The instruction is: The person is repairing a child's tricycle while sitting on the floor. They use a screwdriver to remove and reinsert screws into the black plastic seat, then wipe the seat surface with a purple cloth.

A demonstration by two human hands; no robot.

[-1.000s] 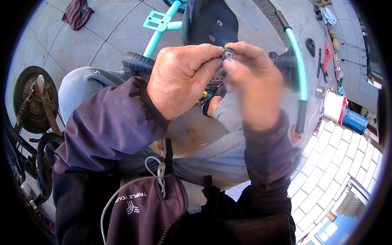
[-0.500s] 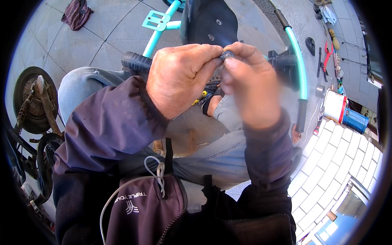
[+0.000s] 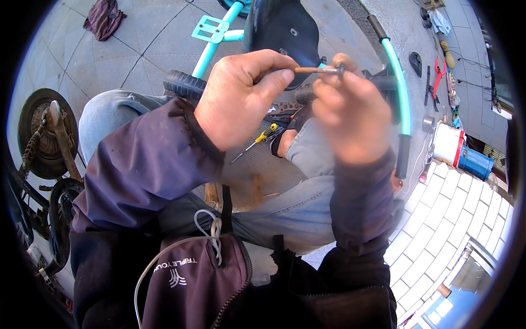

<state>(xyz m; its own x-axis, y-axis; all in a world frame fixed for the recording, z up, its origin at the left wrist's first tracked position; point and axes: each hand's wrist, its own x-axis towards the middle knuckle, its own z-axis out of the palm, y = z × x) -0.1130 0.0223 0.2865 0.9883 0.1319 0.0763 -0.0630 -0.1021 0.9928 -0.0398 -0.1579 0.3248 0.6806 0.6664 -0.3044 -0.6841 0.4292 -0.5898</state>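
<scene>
A long bolt [image 3: 316, 70] with a rusty brown shank lies sideways between my hands, above the floor between my knees. My right hand [image 3: 353, 112], partly smeared by motion, grips it beside its dark head. At the other end, the thumb and forefinger of my left hand [image 3: 235, 90] are pinched together at the shank's tip. Whether a small part sits inside that pinch is hidden. Below my hands lies a screwdriver [image 3: 266, 134] with a yellow and black handle, next to my foot. Just beyond is a black seat [image 3: 279, 33] by a turquoise tubular frame [image 3: 207, 59].
A turquoise bar [image 3: 401, 88] with black grips curves along the right. Farther right lie red-handled pliers [image 3: 439, 74], a mallet [image 3: 447, 52] and a blue-and-white container [image 3: 463, 151]. On the left stands a wheel with a chain [image 3: 44, 134]. A dark cloth [image 3: 104, 20] lies at the back left.
My right hand has moved right, away from my left fingertips. The bolt, seen only as a small round end between my fingers before, now shows its shank side-on. The screwdriver shows more fully.
</scene>
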